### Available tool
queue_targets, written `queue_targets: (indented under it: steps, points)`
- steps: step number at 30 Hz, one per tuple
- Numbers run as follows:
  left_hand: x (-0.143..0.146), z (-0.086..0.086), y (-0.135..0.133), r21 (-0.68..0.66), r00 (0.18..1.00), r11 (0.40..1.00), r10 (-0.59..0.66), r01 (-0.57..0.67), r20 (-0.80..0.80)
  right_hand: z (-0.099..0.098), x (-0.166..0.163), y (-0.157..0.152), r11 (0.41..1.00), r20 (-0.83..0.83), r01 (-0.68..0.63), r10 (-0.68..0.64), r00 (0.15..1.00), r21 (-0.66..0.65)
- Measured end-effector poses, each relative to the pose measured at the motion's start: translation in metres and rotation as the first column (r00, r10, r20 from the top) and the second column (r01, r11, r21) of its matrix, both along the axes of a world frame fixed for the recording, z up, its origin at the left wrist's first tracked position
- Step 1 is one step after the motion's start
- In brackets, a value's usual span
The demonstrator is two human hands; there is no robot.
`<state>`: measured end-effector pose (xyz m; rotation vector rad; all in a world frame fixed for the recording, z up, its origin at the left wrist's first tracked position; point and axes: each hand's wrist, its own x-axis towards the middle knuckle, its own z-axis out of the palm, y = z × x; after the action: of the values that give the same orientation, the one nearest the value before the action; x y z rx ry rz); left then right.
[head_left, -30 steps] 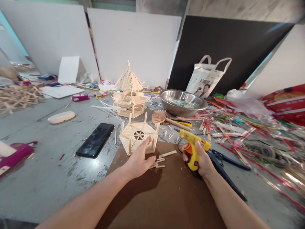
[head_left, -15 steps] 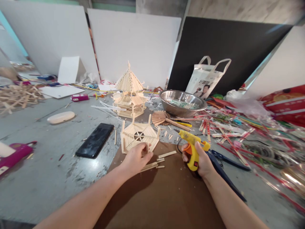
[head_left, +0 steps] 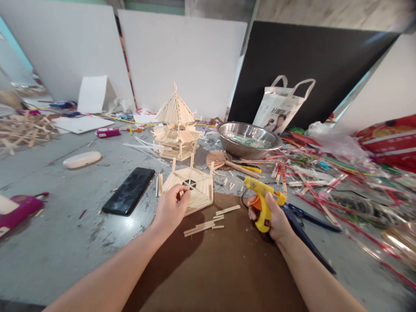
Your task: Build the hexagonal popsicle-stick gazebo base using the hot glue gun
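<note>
A hexagonal stick frame [head_left: 199,199] with short upright posts lies at the far edge of a brown board [head_left: 224,268]. My left hand [head_left: 172,207] is closed at its near left side, thumb and fingertips pinched on it, seemingly at a post; the fingers partly hide the spot. In my right hand [head_left: 276,219] is a yellow hot glue gun [head_left: 264,195], nozzle pointing up and left toward the frame. Loose cut sticks [head_left: 204,225] lie on the board between both hands. Behind the frame stands a stick pavilion model [head_left: 177,130] with a pointed roof.
Left lie a black phone [head_left: 129,191], a white oval case [head_left: 82,160] and a magenta tool [head_left: 22,212]. Dark-handled pliers [head_left: 305,234] rest beside my right hand. Farther back are a round wooden fan shape [head_left: 217,159], a metal bowl [head_left: 248,149] and red-and-white strips [head_left: 312,184].
My left hand has moved left, and the hexagonal frame has turned and shifted slightly left with it. The loose sticks are now uncovered. My right hand and the glue gun stay in place.
</note>
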<state>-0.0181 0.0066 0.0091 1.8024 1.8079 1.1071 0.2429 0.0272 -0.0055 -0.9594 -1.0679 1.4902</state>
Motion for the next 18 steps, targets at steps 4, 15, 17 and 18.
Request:
queue_targets:
  steps: [4, 15, 17, 18]
  points:
    - [0.002, 0.005, -0.013, 0.521, 0.997, 0.852, -0.026, 0.06, -0.073, 0.0, 0.0, 0.0, 1.0, 0.004, -0.003, 0.003, 1.0, -0.006]
    - [0.024, -0.006, -0.014, -0.057, 0.775, 0.846, -0.511, 0.53, -0.371, -0.001, 0.001, 0.0, 1.0, -0.006, -0.014, 0.014, 1.0, -0.011]
    - [0.023, -0.004, -0.013, -0.12, 0.769, 0.861, -0.498, 0.495, -0.401, -0.001, 0.001, 0.0, 1.0, -0.008, -0.002, 0.002, 1.0, -0.018]
    - [0.023, -0.002, -0.014, -0.135, 0.771, 0.874, -0.477, 0.466, -0.422, -0.001, 0.001, 0.0, 1.0, -0.008, 0.006, -0.006, 1.0, -0.022]
